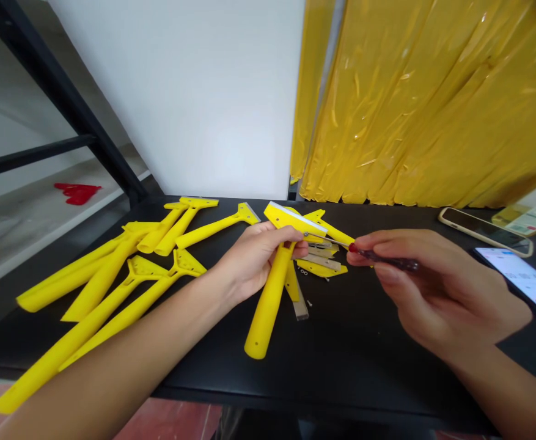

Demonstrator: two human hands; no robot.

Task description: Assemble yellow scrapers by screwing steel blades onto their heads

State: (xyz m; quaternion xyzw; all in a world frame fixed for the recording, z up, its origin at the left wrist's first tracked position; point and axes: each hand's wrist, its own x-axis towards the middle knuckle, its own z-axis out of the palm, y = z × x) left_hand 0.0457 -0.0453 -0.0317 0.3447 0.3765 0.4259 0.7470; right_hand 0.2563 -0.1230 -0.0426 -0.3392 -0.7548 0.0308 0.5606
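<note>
Left hand (pixel 253 260): closed around the yellow plastic scraper (pixel 271 302), just below its head; the butt end, with its hole, points down toward the worktop.
Right hand (pixel 437 287): fingertips (pixel 368 241) pinch a red-collared screwdriver (pixel 382 256) near its collar.
Contact: the steel shaft (pixel 329 240) runs to the scraper head (pixel 293 221), its tip at the head's face; exact contact cannot be confirmed.
Reason for hold: in my judgement, the grip close to the head steadies it against the shaft, while the pinch gives fine control.
Loose parts: metal blades (pixel 321 263) and small screws (pixel 309 302) lie just beside the scraper, within reach of both hands.
Stock: further yellow scrapers (pixel 100 275) lie grouped at the left of the black worktop (pixel 341 348), apart from the loose parts.
Surroundings: two phones (pixel 485 231) (pixel 519 281) lie at right, one lit; yellow plastic sheeting (pixel 414 104) hangs behind.
Writing: no brand is visible; the lit screen is too small to read.
</note>
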